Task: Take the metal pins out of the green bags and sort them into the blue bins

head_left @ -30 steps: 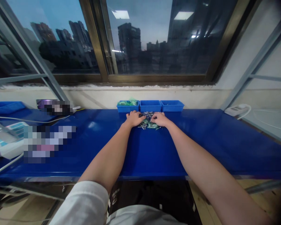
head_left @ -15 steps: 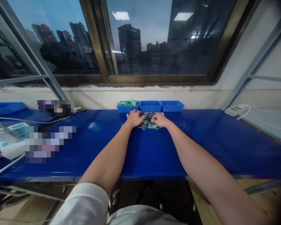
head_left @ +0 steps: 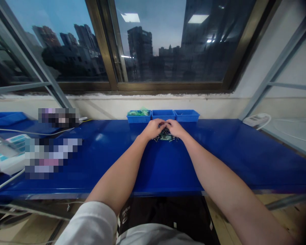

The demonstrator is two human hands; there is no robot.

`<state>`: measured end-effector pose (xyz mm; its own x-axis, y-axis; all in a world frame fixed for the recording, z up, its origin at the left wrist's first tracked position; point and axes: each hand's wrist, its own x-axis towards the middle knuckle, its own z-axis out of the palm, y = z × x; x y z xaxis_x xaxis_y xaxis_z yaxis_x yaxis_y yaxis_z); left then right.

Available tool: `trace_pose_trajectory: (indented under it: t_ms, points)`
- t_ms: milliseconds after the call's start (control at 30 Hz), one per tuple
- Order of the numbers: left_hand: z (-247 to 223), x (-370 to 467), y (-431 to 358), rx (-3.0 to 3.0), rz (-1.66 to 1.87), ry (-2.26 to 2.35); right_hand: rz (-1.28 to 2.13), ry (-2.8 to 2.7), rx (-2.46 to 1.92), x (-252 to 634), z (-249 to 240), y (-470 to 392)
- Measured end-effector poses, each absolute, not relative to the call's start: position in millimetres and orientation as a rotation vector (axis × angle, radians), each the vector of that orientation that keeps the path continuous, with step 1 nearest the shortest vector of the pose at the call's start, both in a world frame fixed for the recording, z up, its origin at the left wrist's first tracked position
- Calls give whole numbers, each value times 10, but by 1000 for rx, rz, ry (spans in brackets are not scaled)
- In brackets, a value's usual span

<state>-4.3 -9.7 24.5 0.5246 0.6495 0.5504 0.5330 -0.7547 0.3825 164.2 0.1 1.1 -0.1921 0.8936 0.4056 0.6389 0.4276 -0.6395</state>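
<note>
A loose pile of thin metal pins and greenish bits lies on the blue tabletop. My left hand is curled around the pile's far left side, fingers bent inward. From the other side, my right hand curves in the same way, and the fingertips of both hands come together over the pins. What sits under the fingers is partly hidden. Just behind my hands stand a blue bin with green plastic packets, a middle blue bin, and a right blue bin with a few small pieces in it.
To the left are a white device with a blue keypad, cables, blurred-out objects and another blue tray. A white power strip lies at the right by the metal frame. Behind the table rise a wall and a window.
Both hands have drawn together over the pile, the left moving right and the right shifting slightly left. More of the pile's far side is now covered by my fingers.
</note>
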Motion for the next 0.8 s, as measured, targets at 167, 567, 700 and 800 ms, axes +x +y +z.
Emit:
trace_pose_trajectory:
  t_ms: [167,567,700,800]
  points:
    - [220,-10,-64,2374,1105,1041,568,-1871,-1204,1632,45,-54]
    - [187,-24,39,1958,1159,911,1020,-1393,-994,1603,94,-90]
    - [187,-43,52,1967,1178,953,1028,-1383,-998,1597,127,-103]
    - [185,-64,53,1986,1199,996,963,-1439,-1002,1608,145,-115]
